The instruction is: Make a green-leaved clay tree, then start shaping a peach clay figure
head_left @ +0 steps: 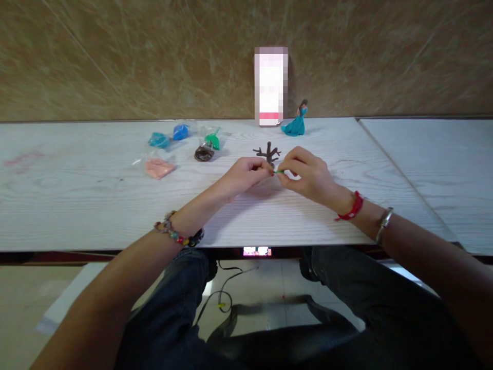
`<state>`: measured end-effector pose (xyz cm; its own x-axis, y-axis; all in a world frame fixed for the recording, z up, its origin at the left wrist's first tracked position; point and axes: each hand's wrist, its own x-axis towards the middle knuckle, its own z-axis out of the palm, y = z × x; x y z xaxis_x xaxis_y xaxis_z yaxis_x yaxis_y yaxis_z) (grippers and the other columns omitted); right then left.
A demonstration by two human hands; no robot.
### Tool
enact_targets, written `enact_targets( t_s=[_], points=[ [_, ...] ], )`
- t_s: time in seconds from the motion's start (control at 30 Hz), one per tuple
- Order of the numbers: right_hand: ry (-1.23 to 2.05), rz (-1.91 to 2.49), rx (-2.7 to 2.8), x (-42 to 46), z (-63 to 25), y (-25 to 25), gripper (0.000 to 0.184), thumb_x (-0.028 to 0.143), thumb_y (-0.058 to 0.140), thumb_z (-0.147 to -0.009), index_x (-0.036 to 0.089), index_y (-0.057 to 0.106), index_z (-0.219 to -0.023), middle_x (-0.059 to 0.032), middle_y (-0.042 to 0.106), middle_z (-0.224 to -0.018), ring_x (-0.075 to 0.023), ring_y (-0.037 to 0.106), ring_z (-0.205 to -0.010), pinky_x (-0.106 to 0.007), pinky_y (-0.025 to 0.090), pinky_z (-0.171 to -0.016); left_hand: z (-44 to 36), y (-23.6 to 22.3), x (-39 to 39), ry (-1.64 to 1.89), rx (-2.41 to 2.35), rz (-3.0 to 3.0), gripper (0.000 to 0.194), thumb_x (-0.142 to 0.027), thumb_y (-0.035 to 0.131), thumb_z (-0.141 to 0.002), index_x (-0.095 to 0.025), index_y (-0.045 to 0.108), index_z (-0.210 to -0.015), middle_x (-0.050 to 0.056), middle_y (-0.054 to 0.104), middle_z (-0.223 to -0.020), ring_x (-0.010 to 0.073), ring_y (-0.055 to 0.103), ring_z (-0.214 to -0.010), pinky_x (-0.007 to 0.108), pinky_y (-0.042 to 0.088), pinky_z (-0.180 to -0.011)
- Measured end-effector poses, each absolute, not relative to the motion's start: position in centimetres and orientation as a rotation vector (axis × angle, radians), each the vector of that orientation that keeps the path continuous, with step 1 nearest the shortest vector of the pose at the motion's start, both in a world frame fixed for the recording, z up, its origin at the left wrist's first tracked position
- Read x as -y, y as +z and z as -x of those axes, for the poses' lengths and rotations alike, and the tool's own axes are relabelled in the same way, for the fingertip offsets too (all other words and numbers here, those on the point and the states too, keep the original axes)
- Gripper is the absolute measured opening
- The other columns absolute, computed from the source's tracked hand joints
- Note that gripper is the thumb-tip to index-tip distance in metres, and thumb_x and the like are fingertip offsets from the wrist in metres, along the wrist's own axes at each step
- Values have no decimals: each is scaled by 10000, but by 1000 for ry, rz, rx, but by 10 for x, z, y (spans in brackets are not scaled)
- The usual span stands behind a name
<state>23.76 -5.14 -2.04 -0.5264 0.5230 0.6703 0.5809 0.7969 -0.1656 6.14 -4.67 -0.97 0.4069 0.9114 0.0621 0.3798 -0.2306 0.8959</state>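
Between the fingertips of both hands is a small thin piece of green modelling clay [278,171]. My left hand [254,172] pinches its left end, and my right hand [304,169] pinches the other end, thumb against forefinger. Just beyond the fingers lies a dark brown clay tree [268,152] with a trunk and several bare branches; the hands hide part of it. A clay figure [296,125] in a teal dress stands behind my right hand, near the wall.
On the white wood-grain table [96,205], bags of clay lie to the left: teal [158,140], blue [181,132], green [213,140], brown [204,152] and pink [158,168]. A phone [270,87], its screen blurred, leans on the marbled wall [154,61].
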Motion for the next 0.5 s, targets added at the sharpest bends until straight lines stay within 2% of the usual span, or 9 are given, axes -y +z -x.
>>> enact_targets(
  t_s=[0.1,0.2,0.3,0.4,0.5],
  points=[
    [55,908,2011,50,-240,-17,175,250,394,-840,185,539,-766,-23,492,-732,-103,459,-633,-257,384,-568,-56,-13,43,751,-1381,-2108,106,-207,515,-701,-131,565,-646,-28,433,-532,79,361,-511,230,239,-504],
    [213,977,1839,45,-245,-15,246,298,335,-873,178,524,-770,-7,476,-677,-89,453,-600,-244,368,-545,-51,-17,39,544,-1472,-2384,125,-221,511,-719,-133,597,-694,2,501,-585,103,408,-547,240,259,-523],
    [447,966,1926,36,-251,-16,263,332,428,-836,164,518,-656,19,461,-566,-74,434,-541,-231,345,-515,-50,-19,39,388,-1372,-2598,191,-275,480,-777,-145,619,-795,43,573,-706,137,479,-647,250,302,-573],
    [859,986,1981,31,-253,-18,229,343,540,-770,147,543,-651,29,483,-533,-61,431,-496,-211,322,-463,-49,-19,39,297,-1375,-2706,249,-337,447,-813,-155,615,-830,61,585,-755,160,506,-704,260,318,-594],
    [1340,1049,1834,30,-252,-21,233,352,537,-778,130,568,-718,14,519,-556,-46,431,-460,-184,283,-399,-46,-19,38,244,-1427,-2753,267,-369,447,-817,-149,599,-815,60,576,-740,162,509,-694,264,319,-583]
  ],
)
